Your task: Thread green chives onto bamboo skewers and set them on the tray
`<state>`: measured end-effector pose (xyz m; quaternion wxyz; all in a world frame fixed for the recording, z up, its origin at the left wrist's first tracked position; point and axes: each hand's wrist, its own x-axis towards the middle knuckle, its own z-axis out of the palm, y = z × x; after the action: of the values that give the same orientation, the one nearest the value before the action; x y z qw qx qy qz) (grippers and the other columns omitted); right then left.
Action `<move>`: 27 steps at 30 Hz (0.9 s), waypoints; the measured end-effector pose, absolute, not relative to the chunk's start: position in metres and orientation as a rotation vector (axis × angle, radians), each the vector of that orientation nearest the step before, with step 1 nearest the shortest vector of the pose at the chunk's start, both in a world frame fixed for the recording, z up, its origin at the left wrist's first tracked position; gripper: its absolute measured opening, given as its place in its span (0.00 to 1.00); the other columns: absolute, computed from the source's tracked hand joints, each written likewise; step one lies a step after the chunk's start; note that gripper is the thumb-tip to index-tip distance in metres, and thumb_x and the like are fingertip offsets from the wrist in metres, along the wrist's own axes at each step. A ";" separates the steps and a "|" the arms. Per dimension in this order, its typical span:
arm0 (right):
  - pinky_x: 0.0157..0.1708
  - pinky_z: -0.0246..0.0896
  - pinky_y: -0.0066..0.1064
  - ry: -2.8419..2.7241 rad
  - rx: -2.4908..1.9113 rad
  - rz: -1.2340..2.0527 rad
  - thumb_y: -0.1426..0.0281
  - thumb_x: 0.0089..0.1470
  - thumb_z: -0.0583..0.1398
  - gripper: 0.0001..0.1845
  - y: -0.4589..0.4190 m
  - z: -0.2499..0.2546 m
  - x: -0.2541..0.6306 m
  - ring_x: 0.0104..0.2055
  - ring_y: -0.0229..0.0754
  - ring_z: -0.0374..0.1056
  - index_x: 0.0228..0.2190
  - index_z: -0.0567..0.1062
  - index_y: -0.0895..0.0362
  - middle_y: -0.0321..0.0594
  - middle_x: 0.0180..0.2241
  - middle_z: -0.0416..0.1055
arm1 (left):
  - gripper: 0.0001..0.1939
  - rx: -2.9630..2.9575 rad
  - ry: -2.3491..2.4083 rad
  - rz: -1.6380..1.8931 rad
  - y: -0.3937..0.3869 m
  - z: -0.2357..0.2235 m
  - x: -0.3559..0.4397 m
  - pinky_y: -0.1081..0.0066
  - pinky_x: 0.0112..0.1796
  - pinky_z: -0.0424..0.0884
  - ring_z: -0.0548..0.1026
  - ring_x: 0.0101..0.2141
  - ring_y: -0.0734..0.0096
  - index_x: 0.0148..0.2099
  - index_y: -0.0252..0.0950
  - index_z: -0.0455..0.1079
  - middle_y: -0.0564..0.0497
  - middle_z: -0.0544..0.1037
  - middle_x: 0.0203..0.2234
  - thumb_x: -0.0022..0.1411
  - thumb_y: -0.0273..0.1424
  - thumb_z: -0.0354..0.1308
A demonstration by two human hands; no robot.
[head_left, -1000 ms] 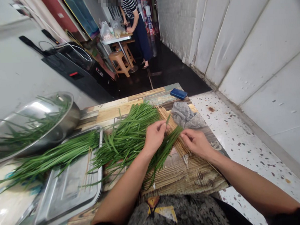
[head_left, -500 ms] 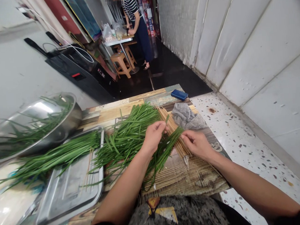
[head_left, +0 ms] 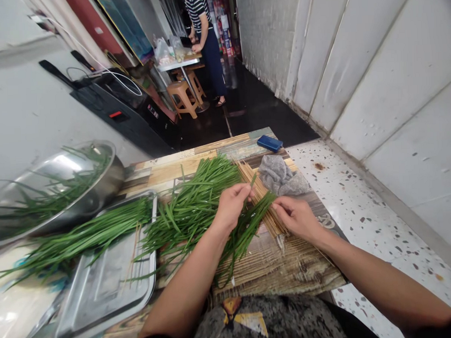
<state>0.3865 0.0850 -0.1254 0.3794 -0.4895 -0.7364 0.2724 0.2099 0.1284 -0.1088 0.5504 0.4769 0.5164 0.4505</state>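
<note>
My left hand (head_left: 230,203) is closed in a pinch on garlic chives, with one green tip poking up past the thumb. A bunch of garlic chives (head_left: 250,225) runs below it, its ends reaching the fingertips of my right hand (head_left: 297,215). That hand is pinched too; what lies between its fingers is too small to make out. Bamboo skewers (head_left: 274,221) lie in a bundle on the table under both hands. Left of my left hand spreads a loose heap of garlic chives (head_left: 197,205).
A metal tray (head_left: 104,299) carries more chives and a few skewers. Behind it stands a steel bowl (head_left: 113,169) with chives. A grey cloth (head_left: 278,174) and a blue box (head_left: 269,143) lie at the table's far right. A person (head_left: 208,45) stands at a far table.
My hands have hardly moved and keep their pinches. In the background, the person at the far table has shifted slightly.
</note>
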 end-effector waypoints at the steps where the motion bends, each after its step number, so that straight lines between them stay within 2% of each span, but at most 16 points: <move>1: 0.24 0.53 0.24 -1.878 -1.248 0.694 0.68 0.56 0.52 0.11 0.085 -0.125 0.386 0.22 0.34 0.61 0.27 0.71 0.57 0.34 0.20 0.67 | 0.12 1.095 1.202 1.053 0.128 -0.108 0.210 0.77 0.29 0.63 0.65 0.23 0.80 0.30 0.31 0.72 0.52 0.72 0.23 0.52 0.36 0.58; 10: 0.24 0.53 0.24 -1.878 -1.265 0.697 0.68 0.55 0.52 0.11 0.086 -0.125 0.386 0.21 0.34 0.60 0.27 0.72 0.57 0.34 0.20 0.67 | 0.12 0.792 1.067 0.963 0.130 -0.102 0.209 0.78 0.28 0.65 0.67 0.23 0.81 0.31 0.29 0.71 0.50 0.73 0.24 0.46 0.33 0.63; 27: 0.24 0.54 0.25 -1.863 -1.251 0.700 0.68 0.56 0.52 0.11 0.084 -0.123 0.386 0.22 0.35 0.62 0.27 0.72 0.57 0.34 0.21 0.68 | 0.12 0.962 1.128 1.004 0.129 -0.108 0.207 0.77 0.26 0.63 0.66 0.22 0.81 0.31 0.31 0.73 0.52 0.73 0.22 0.47 0.36 0.63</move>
<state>0.3865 0.0840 -0.1235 0.3853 -0.4911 -0.7313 0.2749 0.2072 0.1292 -0.1075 0.6254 0.4192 0.4917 0.4375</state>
